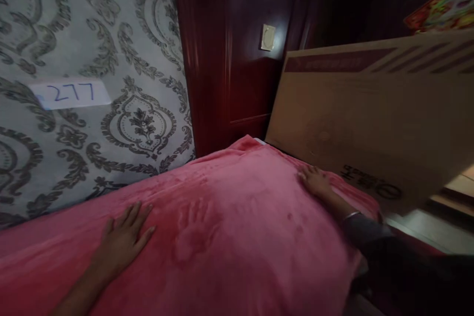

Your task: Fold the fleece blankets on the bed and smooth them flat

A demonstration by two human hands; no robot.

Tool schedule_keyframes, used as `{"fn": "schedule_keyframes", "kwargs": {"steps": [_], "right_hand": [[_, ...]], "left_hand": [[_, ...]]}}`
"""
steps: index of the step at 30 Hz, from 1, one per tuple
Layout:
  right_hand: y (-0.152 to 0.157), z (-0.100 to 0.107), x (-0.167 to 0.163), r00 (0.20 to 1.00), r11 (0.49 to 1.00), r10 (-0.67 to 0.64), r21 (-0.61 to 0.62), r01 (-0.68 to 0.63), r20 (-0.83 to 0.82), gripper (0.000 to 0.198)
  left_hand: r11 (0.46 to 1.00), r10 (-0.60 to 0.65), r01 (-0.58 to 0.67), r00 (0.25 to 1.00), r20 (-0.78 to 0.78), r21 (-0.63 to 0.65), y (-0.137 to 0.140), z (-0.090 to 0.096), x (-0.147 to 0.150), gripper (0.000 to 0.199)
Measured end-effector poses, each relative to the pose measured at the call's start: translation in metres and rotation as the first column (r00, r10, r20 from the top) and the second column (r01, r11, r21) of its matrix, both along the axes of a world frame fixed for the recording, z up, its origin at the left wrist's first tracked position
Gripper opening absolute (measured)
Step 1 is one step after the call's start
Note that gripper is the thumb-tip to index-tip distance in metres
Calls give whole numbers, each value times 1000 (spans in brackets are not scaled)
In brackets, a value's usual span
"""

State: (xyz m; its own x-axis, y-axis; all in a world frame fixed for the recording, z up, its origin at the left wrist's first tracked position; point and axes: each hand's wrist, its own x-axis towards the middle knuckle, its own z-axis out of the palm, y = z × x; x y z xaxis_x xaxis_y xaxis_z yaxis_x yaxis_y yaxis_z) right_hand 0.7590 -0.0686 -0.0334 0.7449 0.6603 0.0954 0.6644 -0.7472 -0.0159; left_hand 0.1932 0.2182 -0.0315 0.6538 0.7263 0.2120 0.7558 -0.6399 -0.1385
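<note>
Firstly, hazards, for your attention: blanket [240, 237], pink, plush, spread below you between wall [144, 123] and box [374, 108], its far corner near the dark red panel [248, 54]; liable to ruck or slide, should your two palms push unequally; liable to creep off at the right edge, should your right hand drag outward; pile liable to show marks wherever you press, one hand-shaped print [194, 232] lying between your hands; box, standing tilted just beside the right edge, perhaps liable to be knocked by your knuckles or sleeve [370, 234], should you reach wide; far corner, with a small whitish patch [259, 141] showing beside it, possibly prone to further uncovering if you pull the blanket towards you.

Hands, two, yours: left hand [121, 238], palm down on the blanket's left part, fingers spread and pointing away from you, thumb out to the right, nothing gripped; right hand [314, 181], palm down near the right edge, fingers extended, somewhat blurred, no fold visibly pinched; right arm reaching in from the lower right, sleeved, with a pale band [351, 215] at the wrist; left forearm bare where visible, slanting up from the bottom edge.
</note>
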Motion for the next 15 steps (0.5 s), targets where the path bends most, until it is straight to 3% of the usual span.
{"fn": "schedule_keyframes", "kwargs": {"steps": [3, 7, 9, 12, 15], "right_hand": [[-23, 2, -28, 997, 998, 60, -22, -61, -45, 54], [-57, 19, -47, 988, 989, -145, -26, 144, -53, 51], [-64, 29, -61, 982, 983, -186, 1, 186, -27, 52], [-61, 33, -102, 1000, 999, -12, 46, 12, 6, 53], [-70, 25, -153, 974, 975, 215, 76, -210, -66, 52]], "left_hand": [[999, -14, 13, 1000, 18, 41, -2, 10, 2, 66], [998, -42, 42, 999, 7, 48, -15, 27, 0, 58], [1000, -29, 29, 1000, 5, 2, -31, 32, -7, 57], [997, -11, 14, 999, 33, -74, -76, 33, -28, 59], [987, -17, 22, 999, 32, -157, -138, 29, -61, 61]]}}
